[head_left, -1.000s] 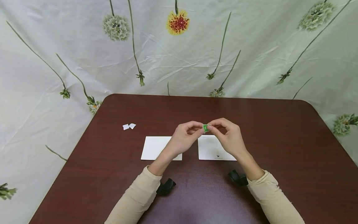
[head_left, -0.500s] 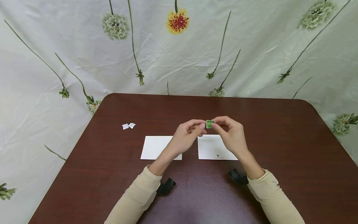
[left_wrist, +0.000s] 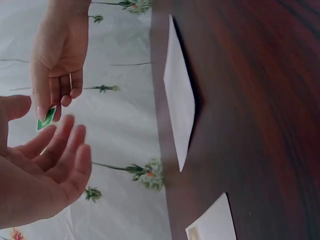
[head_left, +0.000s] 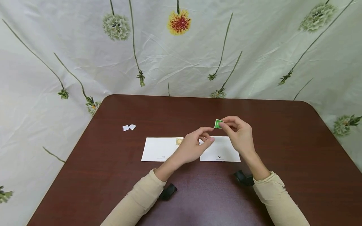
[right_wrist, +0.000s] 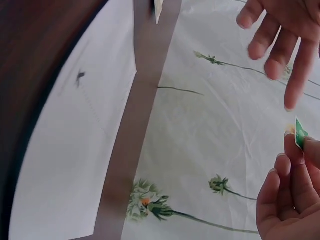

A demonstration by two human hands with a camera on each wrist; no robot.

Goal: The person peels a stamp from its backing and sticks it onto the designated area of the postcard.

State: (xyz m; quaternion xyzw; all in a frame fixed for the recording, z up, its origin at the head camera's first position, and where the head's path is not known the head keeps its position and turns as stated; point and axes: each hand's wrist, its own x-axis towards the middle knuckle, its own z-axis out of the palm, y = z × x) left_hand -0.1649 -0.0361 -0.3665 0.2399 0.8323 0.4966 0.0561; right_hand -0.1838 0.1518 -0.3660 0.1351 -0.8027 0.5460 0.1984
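Observation:
A small green stamp [head_left: 218,124] with a pale border is pinched between thumb and forefinger of my right hand [head_left: 239,134], raised above the right white envelope [head_left: 220,150]. My left hand [head_left: 195,145] hangs beside it, fingers loosely bent and holding nothing, its forefinger close to the stamp's lower left. In the left wrist view the green stamp [left_wrist: 46,119] sits at the right hand's fingertips, just past the left hand's fingers. Partly behind my left hand lies the left white envelope [head_left: 158,149], bearing a yellowish stamp [head_left: 179,141] at its upper right corner.
Two small white paper scraps [head_left: 129,127] lie at the left of the dark red-brown table [head_left: 268,131]. A black strap piece [head_left: 168,191] shows at the left wrist and another black strap piece [head_left: 243,178] at the right. Behind the table hangs a flower-printed cloth [head_left: 158,56].
My left hand has let go of the stamp and moved down, uncovering the yellowish stamp on the left envelope. My right hand has moved slightly right and up with the green stamp.

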